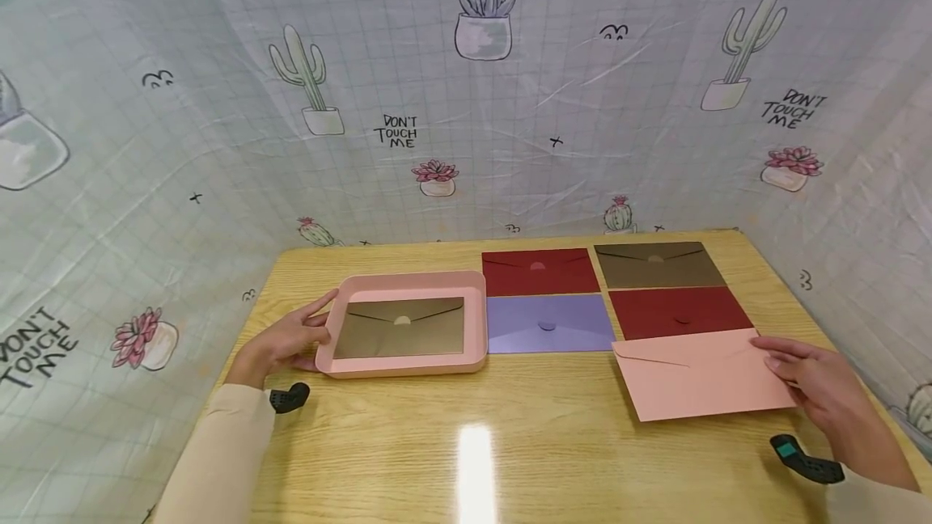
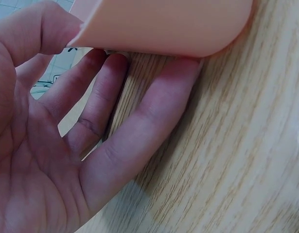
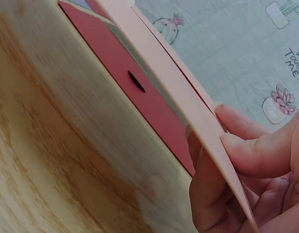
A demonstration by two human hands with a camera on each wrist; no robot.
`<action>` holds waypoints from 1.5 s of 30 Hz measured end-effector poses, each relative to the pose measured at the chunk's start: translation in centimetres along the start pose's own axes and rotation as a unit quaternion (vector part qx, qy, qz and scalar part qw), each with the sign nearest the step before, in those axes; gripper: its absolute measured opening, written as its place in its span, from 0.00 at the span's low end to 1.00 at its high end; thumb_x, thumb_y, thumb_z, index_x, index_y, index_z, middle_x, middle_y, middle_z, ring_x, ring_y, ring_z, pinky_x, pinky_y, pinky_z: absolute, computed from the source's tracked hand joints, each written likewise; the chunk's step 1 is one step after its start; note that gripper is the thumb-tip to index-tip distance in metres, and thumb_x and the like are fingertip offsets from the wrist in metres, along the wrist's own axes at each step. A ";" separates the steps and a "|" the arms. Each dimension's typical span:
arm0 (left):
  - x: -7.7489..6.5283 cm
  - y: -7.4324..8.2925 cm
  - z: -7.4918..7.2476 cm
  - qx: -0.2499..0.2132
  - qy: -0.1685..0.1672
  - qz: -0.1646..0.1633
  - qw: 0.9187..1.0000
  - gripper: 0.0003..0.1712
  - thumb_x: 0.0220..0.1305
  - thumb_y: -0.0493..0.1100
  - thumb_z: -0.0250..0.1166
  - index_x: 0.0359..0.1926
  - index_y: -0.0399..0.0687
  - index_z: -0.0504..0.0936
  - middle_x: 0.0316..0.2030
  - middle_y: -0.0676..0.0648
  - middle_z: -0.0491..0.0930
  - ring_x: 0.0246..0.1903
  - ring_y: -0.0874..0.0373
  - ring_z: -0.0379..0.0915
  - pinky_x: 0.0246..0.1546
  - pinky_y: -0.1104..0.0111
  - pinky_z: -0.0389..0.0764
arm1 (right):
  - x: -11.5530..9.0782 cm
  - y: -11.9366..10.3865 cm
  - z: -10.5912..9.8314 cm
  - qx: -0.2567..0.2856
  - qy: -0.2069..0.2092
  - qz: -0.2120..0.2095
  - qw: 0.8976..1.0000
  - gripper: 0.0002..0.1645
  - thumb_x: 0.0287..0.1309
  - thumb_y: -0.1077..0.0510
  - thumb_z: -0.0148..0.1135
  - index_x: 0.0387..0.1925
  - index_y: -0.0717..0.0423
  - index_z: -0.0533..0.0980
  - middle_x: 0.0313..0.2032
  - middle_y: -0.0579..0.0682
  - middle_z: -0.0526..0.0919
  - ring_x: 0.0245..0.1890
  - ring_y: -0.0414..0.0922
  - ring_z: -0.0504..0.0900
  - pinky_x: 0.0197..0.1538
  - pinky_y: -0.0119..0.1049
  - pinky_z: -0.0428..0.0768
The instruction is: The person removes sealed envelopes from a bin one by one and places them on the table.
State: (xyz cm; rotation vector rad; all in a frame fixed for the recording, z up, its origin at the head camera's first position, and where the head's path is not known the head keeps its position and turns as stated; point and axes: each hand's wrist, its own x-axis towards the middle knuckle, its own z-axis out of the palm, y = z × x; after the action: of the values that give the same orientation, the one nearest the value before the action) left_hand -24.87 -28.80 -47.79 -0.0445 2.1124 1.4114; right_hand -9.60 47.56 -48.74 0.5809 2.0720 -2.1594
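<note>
My left hand (image 1: 287, 338) grips the left end of a pink tray (image 1: 408, 368). In the left wrist view, fingertips meet the rim and the underside of the tray wall (image 2: 164, 26). A gold-brown envelope (image 1: 400, 338) lies inside the tray, flap side up. On the right, my right hand (image 1: 819, 382) pinches the right edge of a pink envelope (image 1: 699, 378), thumb on one face and fingers behind. The right wrist view has this envelope (image 3: 173, 87) tilted above the table, close over a red envelope (image 3: 125, 73).
Beyond the pink envelope lie a red envelope (image 1: 677, 312) and a brown one (image 1: 658, 264). Another red envelope (image 1: 539, 269) and a lavender one (image 1: 549, 323) lie right of the tray. A patterned cloth (image 1: 510, 120) hangs behind the wooden table (image 1: 379, 451).
</note>
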 end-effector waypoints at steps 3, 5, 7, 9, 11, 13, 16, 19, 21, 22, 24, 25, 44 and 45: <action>0.0 0.1 0.0 -0.003 0.000 0.002 1.000 0.60 0.64 0.33 0.60 0.84 0.77 0.38 0.84 0.40 0.44 0.75 0.26 0.59 0.47 0.48 0.88 | -0.1 0.0 -0.2 0.001 -0.002 -0.004 1.000 0.31 0.73 0.71 0.52 0.36 0.33 0.92 0.35 0.23 0.86 0.32 0.29 0.79 0.31 0.24 0.76; 0.0 0.2 0.0 -0.002 -0.001 0.003 1.000 0.60 0.64 0.33 0.60 0.84 0.77 0.37 0.84 0.39 0.43 0.75 0.26 0.59 0.47 0.48 0.88 | -0.2 0.0 -0.3 -0.005 0.001 -0.003 1.000 0.31 0.73 0.70 0.52 0.36 0.33 0.91 0.35 0.22 0.86 0.31 0.30 0.79 0.30 0.24 0.75; 0.0 0.3 0.0 -0.003 -0.002 0.003 1.000 0.60 0.64 0.33 0.60 0.84 0.77 0.37 0.84 0.39 0.43 0.74 0.26 0.59 0.48 0.47 0.88 | -0.4 0.0 -0.4 -0.010 0.004 -0.001 1.000 0.32 0.73 0.70 0.52 0.35 0.33 0.91 0.34 0.23 0.85 0.29 0.31 0.78 0.28 0.25 0.74; 0.0 0.3 0.0 -0.002 -0.002 0.003 1.000 0.60 0.64 0.33 0.60 0.84 0.77 0.37 0.84 0.39 0.43 0.74 0.26 0.59 0.48 0.47 0.88 | -0.5 0.0 -0.5 -0.014 0.007 -0.001 1.000 0.32 0.73 0.70 0.52 0.34 0.32 0.91 0.33 0.24 0.85 0.27 0.32 0.76 0.26 0.25 0.72; 0.1 0.4 -0.1 0.000 -0.001 0.003 1.000 0.60 0.64 0.33 0.61 0.84 0.77 0.37 0.84 0.40 0.44 0.74 0.27 0.60 0.48 0.47 0.88 | -0.6 0.0 -0.6 -0.014 0.007 -0.003 1.000 0.32 0.73 0.71 0.52 0.33 0.32 0.91 0.32 0.26 0.85 0.26 0.33 0.75 0.25 0.26 0.71; 0.1 0.5 -0.1 0.000 0.001 0.003 1.000 0.60 0.64 0.33 0.61 0.84 0.77 0.38 0.84 0.40 0.44 0.74 0.27 0.60 0.48 0.47 0.88 | -0.6 -0.1 -0.8 -0.012 0.007 -0.004 1.000 0.33 0.73 0.71 0.52 0.33 0.32 0.91 0.32 0.26 0.85 0.25 0.33 0.74 0.25 0.26 0.70; 0.2 0.5 -0.1 0.002 -0.001 0.005 1.000 0.60 0.64 0.33 0.61 0.84 0.78 0.38 0.84 0.40 0.44 0.74 0.27 0.60 0.47 0.47 0.88 | -0.7 -0.1 -1.1 -0.008 0.006 -0.005 1.000 0.33 0.73 0.71 0.51 0.33 0.32 0.91 0.32 0.27 0.85 0.26 0.32 0.75 0.25 0.26 0.70; 0.1 0.4 -0.2 0.004 -0.006 0.005 1.000 0.60 0.65 0.33 0.60 0.83 0.78 0.37 0.84 0.39 0.43 0.74 0.26 0.60 0.47 0.47 0.88 | -0.8 -0.1 -1.4 -0.021 0.015 -0.003 1.000 0.34 0.73 0.71 0.50 0.32 0.31 0.91 0.31 0.27 0.84 0.26 0.32 0.75 0.25 0.26 0.71; 0.1 0.4 -0.2 0.006 -0.008 0.005 1.000 0.60 0.66 0.34 0.60 0.83 0.79 0.36 0.84 0.39 0.42 0.74 0.25 0.60 0.47 0.48 0.88 | -0.8 0.0 -1.5 -0.033 0.024 -0.001 0.999 0.35 0.73 0.70 0.49 0.31 0.30 0.90 0.30 0.27 0.84 0.25 0.33 0.74 0.25 0.26 0.70; 0.1 0.4 -0.2 0.006 -0.009 0.005 1.000 0.59 0.66 0.34 0.60 0.83 0.79 0.36 0.84 0.39 0.42 0.74 0.25 0.60 0.47 0.48 0.88 | -0.8 0.1 -1.6 -0.036 0.026 -0.002 0.999 0.35 0.73 0.71 0.49 0.31 0.30 0.90 0.30 0.27 0.83 0.25 0.33 0.74 0.25 0.26 0.70; 0.1 0.4 -0.3 0.007 -0.009 0.006 1.000 0.59 0.67 0.34 0.60 0.83 0.79 0.36 0.84 0.38 0.42 0.74 0.25 0.60 0.46 0.48 0.88 | -0.8 0.1 -1.8 -0.044 0.031 -0.003 0.999 0.36 0.73 0.71 0.49 0.30 0.29 0.90 0.28 0.28 0.82 0.23 0.34 0.72 0.23 0.27 0.69; 0.1 0.4 -0.3 0.008 -0.010 0.007 1.000 0.59 0.67 0.34 0.59 0.83 0.79 0.35 0.84 0.38 0.41 0.74 0.25 0.60 0.46 0.48 0.88 | -0.8 0.2 -1.8 -0.046 0.031 -0.005 0.998 0.36 0.73 0.71 0.49 0.30 0.28 0.90 0.28 0.29 0.81 0.22 0.35 0.71 0.23 0.28 0.68; -0.1 0.2 -0.3 0.005 -0.009 0.004 1.000 0.59 0.66 0.33 0.60 0.84 0.75 0.36 0.84 0.37 0.43 0.74 0.25 0.58 0.47 0.47 0.88 | -1.5 0.5 -1.8 -0.042 0.036 0.004 0.998 0.37 0.72 0.72 0.49 0.28 0.27 0.89 0.20 0.32 0.77 0.15 0.34 0.66 0.19 0.31 0.63; 0.0 0.2 -0.3 0.004 -0.009 0.005 1.000 0.60 0.66 0.33 0.60 0.84 0.76 0.36 0.84 0.37 0.43 0.74 0.25 0.58 0.47 0.47 0.88 | -1.5 0.4 -1.8 -0.046 0.038 0.004 0.998 0.37 0.72 0.72 0.49 0.27 0.27 0.89 0.20 0.33 0.77 0.14 0.34 0.66 0.19 0.31 0.63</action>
State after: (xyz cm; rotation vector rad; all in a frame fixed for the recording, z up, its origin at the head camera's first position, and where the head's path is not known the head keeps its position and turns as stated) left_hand -25.06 -28.92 -47.52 -0.0187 2.1059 1.4034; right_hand -7.74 49.00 -48.66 0.6716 2.1894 -2.0554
